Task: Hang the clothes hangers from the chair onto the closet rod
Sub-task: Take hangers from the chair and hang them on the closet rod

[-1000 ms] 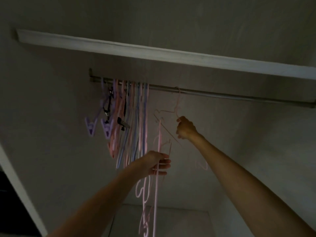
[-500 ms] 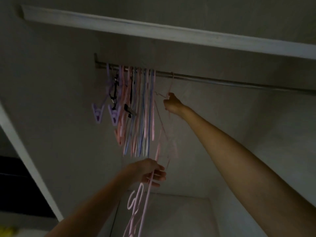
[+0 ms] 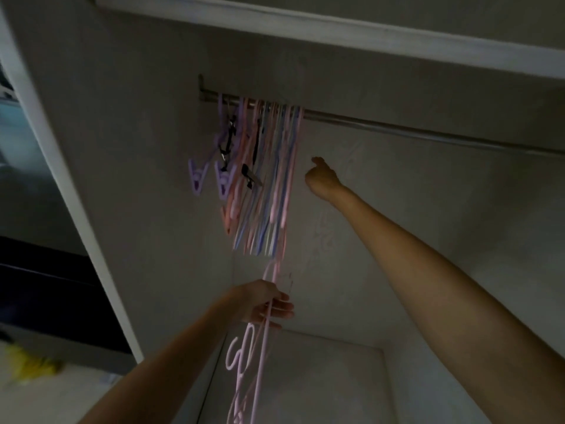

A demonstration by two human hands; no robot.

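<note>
Closet rod: the metal rod (image 3: 397,127) runs from a bracket at upper left across to the right edge, where it is cut off by the frame; its left stretch is covered by hooks.
Hung hangers: a tight bunch of pink, blue and purple hangers (image 3: 269,179) hangs at the rod's left end; single hangers cannot be told apart in the dim light, and their hooks merge into one band.
Clips: two purple clip pieces (image 3: 211,179) dangle at the bunch's left side, with dark clips among the hangers, too murky to describe further.
Left hand: the left hand (image 3: 266,304) is low in the closet, fingers curled round a handful of pale pink hangers (image 3: 244,362) that trail down and out of the bottom edge; their count is unclear.
Right hand: the right hand (image 3: 322,179) is raised just right of the hung bunch, below the rod, seen from the back; whether its fingers hold anything cannot be told. A faint pink smear below it is too blurred to identify.
Shelf: a white shelf edge (image 3: 336,29) crosses above the rod, cropped at both ends.
Left margin: a white door frame (image 3: 61,166) and a blurred yellow object (image 3: 33,365) sit at the edge.
</note>
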